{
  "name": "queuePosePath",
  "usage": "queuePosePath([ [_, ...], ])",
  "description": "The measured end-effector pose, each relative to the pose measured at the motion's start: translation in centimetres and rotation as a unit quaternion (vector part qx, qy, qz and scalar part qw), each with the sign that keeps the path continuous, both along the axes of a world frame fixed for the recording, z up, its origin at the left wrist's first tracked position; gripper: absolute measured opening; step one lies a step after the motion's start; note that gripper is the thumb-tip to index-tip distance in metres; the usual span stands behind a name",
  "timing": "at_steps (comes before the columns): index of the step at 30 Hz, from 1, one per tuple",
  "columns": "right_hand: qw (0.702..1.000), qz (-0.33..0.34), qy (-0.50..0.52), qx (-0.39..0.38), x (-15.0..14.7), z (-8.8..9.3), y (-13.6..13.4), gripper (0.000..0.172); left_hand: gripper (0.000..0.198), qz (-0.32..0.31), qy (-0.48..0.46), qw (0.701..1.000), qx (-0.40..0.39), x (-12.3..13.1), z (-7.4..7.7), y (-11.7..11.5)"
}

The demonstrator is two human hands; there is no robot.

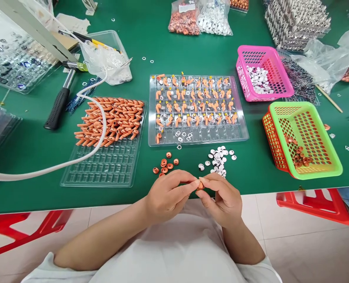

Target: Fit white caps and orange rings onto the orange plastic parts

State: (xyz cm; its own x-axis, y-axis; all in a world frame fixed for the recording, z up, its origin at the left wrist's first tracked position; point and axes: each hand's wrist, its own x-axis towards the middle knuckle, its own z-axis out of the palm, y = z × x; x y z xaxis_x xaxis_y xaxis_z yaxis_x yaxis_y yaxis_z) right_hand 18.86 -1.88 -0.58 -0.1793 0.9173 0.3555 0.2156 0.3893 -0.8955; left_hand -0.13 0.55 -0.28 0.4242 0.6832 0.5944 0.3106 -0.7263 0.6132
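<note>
My left hand (170, 194) and my right hand (225, 198) meet at the table's front edge. Both pinch one small orange-copper round piece (200, 186) between thumbs and fingertips; much of it is hidden by the fingers. Just beyond my left hand lie several loose orange round pieces with holes (164, 162). A pile of small white discs (218, 159) with dark marks is beyond my right hand. Farther back, a clear compartment tray (198, 137) holds rows of curved orange parts (192, 94), with a few white rings in its front row.
At left, orange tube-like parts (112, 118) cover half of another clear tray (100, 167); a white hose (102, 133) crosses it. A hammer (59, 103) lies behind. At right stand a pink basket (241, 74) of white discs and a green basket (336, 157) with copper-coloured pieces.
</note>
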Motion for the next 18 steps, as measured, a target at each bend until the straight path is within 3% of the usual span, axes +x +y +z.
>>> queuePosePath([
  [7, 1.0, -0.009, -0.01, 0.028, -0.1, 0.2, 0.2, 0.043, 0.028, 0.013, -0.006, 1.0, 0.002, 0.4, 0.0, -0.6],
  [11, 0.997, -0.024, -0.031, 0.067, -0.1, 0.3, 0.4, 0.038, 0.028, 0.02, -0.023, 0.999, -0.042, 0.5, 0.5, -0.8],
  [15, 0.994, -0.013, -0.045, 0.098, 0.1, 0.7, 0.8, 0.037, 0.027, 0.017, -0.061, 0.98, -0.19, 0.4, 1.5, -0.6],
  [18, 0.988, 0.002, -0.071, 0.138, 0.5, 1.1, 1.2, 0.039, 0.028, 0.016, -0.099, 0.909, -0.405, 0.2, 2.4, 0.2],
])
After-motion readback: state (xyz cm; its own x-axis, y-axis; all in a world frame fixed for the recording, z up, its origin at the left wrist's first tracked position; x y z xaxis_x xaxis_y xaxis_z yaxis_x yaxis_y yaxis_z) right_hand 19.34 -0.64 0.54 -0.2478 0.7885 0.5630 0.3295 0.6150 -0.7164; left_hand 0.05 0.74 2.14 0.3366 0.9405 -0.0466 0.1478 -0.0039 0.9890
